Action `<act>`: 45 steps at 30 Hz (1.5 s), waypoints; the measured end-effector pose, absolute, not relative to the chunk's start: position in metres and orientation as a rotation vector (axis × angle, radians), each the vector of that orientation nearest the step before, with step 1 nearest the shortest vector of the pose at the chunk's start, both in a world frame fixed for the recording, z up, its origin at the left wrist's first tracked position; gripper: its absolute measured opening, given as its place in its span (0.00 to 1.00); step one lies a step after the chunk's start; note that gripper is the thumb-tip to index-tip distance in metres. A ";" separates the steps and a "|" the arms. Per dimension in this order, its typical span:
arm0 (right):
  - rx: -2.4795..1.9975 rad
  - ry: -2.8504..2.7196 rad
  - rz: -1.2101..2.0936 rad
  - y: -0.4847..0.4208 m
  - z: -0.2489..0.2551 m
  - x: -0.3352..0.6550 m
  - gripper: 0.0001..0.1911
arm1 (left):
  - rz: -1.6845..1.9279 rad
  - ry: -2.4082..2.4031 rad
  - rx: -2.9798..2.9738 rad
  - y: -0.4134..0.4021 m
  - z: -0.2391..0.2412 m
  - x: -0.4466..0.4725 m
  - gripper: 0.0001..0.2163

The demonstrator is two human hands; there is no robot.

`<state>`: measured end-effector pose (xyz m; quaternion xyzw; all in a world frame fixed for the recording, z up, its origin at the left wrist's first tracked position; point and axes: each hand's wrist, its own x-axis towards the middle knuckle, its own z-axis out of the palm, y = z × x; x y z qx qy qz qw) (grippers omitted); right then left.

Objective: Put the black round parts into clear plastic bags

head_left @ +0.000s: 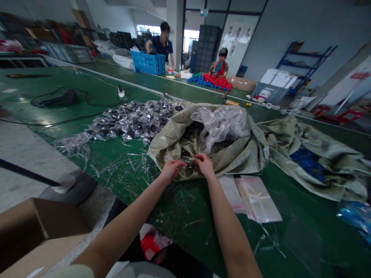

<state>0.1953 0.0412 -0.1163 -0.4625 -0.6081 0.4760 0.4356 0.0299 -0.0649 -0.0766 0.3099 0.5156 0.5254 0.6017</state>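
Note:
My left hand and my right hand are both pinched on a small clear plastic bag held between them, just above the green floor. A dark item seems to sit inside the bag, too small to name. Right behind my hands lies an open woven grey-green sack with dark parts and crumpled clear plastic in its mouth. A stack of flat clear bags lies to the right of my right forearm.
A heap of bagged dark parts spreads to the left. Another sack lies to the right. A cardboard box stands near left. Two people work far back by a blue crate and red and blue rolls. Cables cross the floor.

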 end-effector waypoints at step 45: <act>-1.443 -1.677 1.411 0.031 -0.076 0.214 0.12 | 1.062 1.714 0.950 -0.060 -0.108 0.032 0.11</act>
